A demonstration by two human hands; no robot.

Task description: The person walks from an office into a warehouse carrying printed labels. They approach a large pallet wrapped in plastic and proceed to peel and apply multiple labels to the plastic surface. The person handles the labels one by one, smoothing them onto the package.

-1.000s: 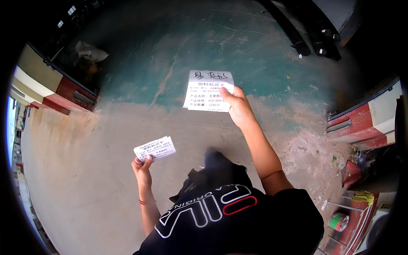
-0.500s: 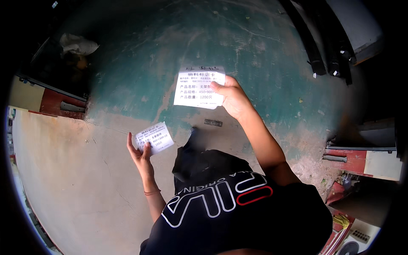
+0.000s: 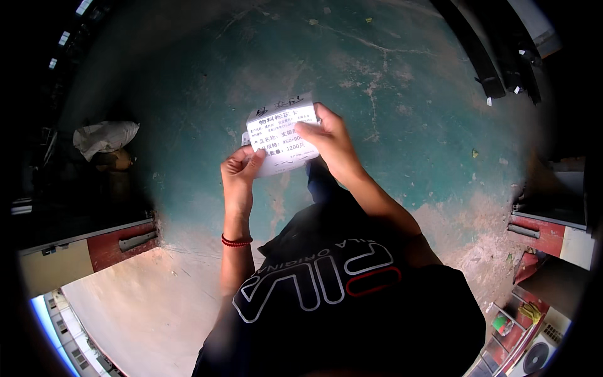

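On a worn green concrete floor [image 3: 408,125], I watch the two papers, held apart a second ago, meet: the white printed sheet [image 3: 281,135] is pinched by the right hand [image 3: 330,141], the left hand [image 3: 239,173] closing on its lower edge, stacking them.

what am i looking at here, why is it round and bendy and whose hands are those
There is no machine here: a person wears a wide fisheye camera on the head, looking down, which bends straight edges near the rim. The dark shirt at the bottom is the person's own chest. Both bare hands meet in front of it. The right hand pinches a white printed paper slip, and the left hand, with a red wrist band, touches its lower left edge. Below them is a worn green floor. A crumpled grey sack lies at the left.
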